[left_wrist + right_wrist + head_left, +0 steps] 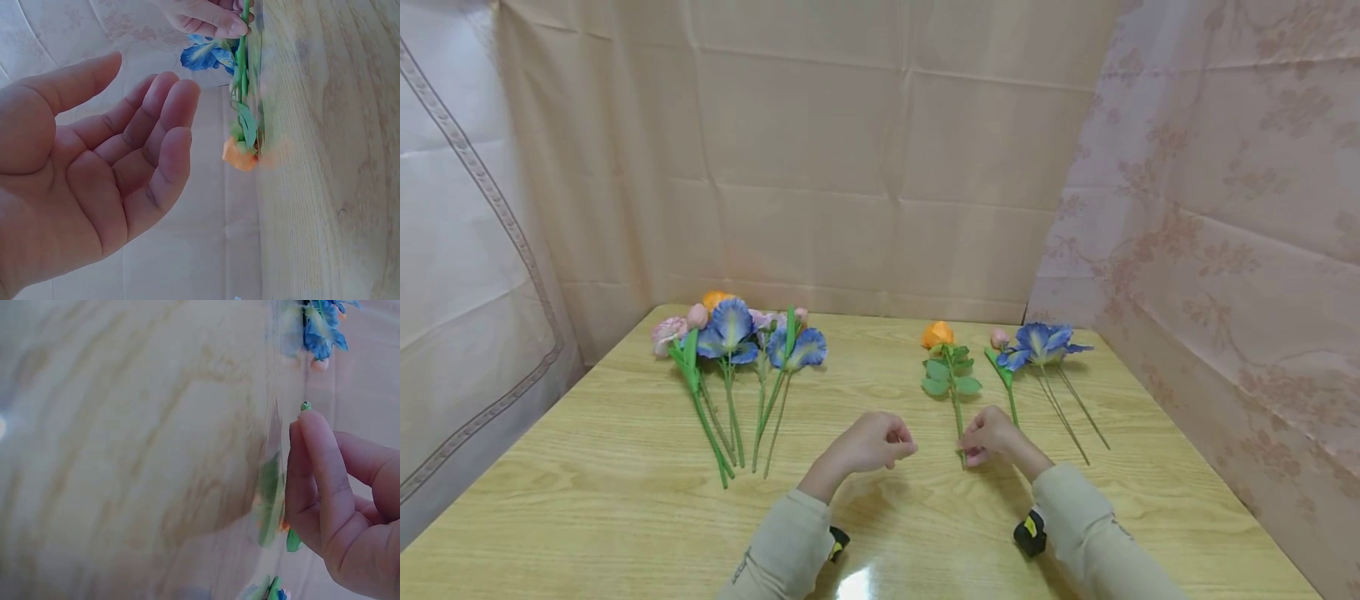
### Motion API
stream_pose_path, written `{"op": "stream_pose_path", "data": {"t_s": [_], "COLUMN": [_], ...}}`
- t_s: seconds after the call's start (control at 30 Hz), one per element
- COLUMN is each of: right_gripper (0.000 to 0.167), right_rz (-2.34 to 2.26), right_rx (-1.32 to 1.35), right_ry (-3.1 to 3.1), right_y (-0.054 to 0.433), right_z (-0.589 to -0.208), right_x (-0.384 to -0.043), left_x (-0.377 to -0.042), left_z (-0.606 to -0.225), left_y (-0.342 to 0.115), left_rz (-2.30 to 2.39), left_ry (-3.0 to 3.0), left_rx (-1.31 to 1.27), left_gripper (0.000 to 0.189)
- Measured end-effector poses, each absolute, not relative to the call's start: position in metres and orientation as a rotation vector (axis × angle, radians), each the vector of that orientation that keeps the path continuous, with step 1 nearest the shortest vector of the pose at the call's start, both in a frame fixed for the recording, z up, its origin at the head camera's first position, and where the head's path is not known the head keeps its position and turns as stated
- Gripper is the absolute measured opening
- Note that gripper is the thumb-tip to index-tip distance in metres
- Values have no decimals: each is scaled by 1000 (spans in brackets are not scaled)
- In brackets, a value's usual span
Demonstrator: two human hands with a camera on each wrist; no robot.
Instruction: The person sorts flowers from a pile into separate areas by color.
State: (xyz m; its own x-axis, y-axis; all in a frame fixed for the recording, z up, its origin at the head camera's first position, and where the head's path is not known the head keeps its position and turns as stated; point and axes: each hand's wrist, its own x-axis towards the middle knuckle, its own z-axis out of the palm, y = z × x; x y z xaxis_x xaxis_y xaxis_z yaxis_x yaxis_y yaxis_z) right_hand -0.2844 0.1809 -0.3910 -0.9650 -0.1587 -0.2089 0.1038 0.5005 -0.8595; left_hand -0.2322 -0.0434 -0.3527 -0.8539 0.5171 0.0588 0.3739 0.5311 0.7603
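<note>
Head view: right of the clustered flowers (730, 325), the orange flower (937, 335) has its lower stem pinched between the thumb and fingers of the right hand (991, 435). The left hand (871, 442), nearer the wearer than the cluster, holds nothing, fingers loosely bent; blue petals (1037, 342) lie farthest right of the cluster.

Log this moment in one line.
right hand: pinches orange flower with leafy green stem | left hand: empty, fingers loosely curled | beneath: yellowish woodgrain table

head: bright — white glare (853, 583) low on tabletop (940, 558), soft shadows (871, 493) | wrist views: dimmer, hazy
</note>
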Motion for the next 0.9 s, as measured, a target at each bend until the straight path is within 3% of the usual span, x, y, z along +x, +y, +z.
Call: {"op": "stream_pose_path", "data": {"t_s": [0.9], "right_gripper": [5], "right_rz": [-1426], "right_rx": [11], "right_ry": [2455], "right_y": [180], "right_z": [-389], "right_x": [-285], "left_x": [-231], "left_z": [-354], "left_y": [-44], "left_rz": [1174], "left_ry": [2590], "left_rx": [717], "left_gripper": [14]}}
